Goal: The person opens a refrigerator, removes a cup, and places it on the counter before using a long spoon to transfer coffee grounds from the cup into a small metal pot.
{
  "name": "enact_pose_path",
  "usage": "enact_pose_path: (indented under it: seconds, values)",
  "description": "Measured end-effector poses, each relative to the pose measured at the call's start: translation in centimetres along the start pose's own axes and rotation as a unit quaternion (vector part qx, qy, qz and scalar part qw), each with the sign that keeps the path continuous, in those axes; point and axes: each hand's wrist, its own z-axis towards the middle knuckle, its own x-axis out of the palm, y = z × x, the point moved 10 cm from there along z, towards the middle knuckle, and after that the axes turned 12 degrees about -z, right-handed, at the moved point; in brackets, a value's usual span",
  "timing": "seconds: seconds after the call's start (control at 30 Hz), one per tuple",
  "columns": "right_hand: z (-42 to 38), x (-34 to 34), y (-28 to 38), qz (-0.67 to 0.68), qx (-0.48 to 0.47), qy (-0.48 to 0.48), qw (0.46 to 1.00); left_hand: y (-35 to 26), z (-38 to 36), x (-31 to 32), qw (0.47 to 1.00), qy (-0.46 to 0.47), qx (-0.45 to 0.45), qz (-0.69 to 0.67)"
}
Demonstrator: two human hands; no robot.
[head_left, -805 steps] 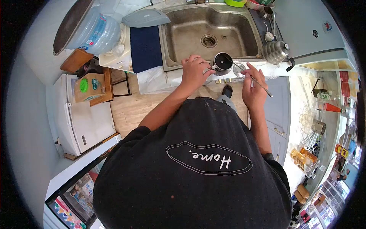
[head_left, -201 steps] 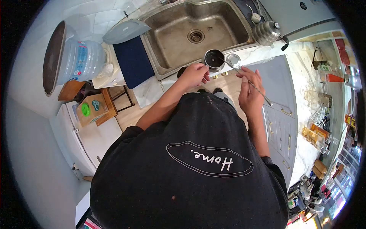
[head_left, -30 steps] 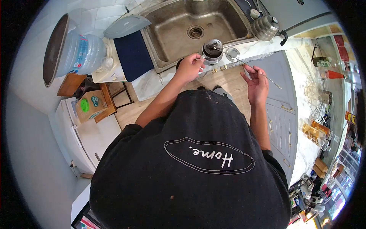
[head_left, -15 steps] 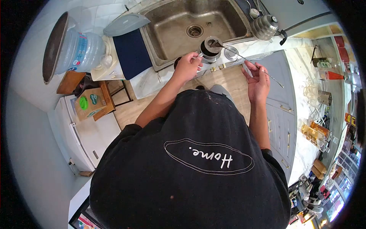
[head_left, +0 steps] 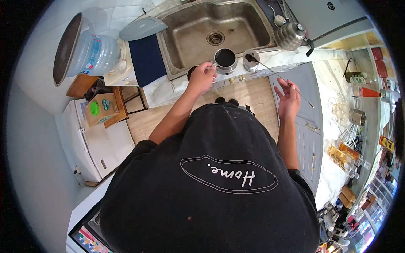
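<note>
My left hand is closed on the handle of a cup at the counter's front edge, below the sink. Dark, nearly black contents fill most of the cup. Between the fingers of my right hand is the shaft of a long, thin spoon, its free end jutting out past the hand. The spoon's head, dark with residue, overlaps a small round pale container right of the cup. Another dark round item is partly hidden beside my left hand.
Behind the cup is a steel sink. A gooseneck kettle stands to its right; a navy mat lies to its left. A large water bottle is at far left. Glasses and bottles line the right counter.
The spoon's head has moved from over the cup to the small round container on the right, uncovering the cup's dark contents. My left hand keeps the handle. The view has shifted slightly.
</note>
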Motion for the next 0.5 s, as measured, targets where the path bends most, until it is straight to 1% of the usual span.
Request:
enact_pose_path:
  seconds: [0.13,0.33,0.5]
  values:
    - [1.0,-1.2,-2.1,-0.013,0.021,-0.002,1.0,0.2,-0.3,0.0,1.0,-0.022,-0.008,-0.011]
    - [2.8,-2.9,-4.5,-0.039,0.021,-0.015,0.999,0.8,-0.5,-0.2,0.998,-0.047,-0.01,-0.029]
    - [3.6,-3.6,-6.0,-0.029,0.04,-0.016,0.999,0.6,-0.8,0.0,0.999,-0.035,-0.021,-0.01]
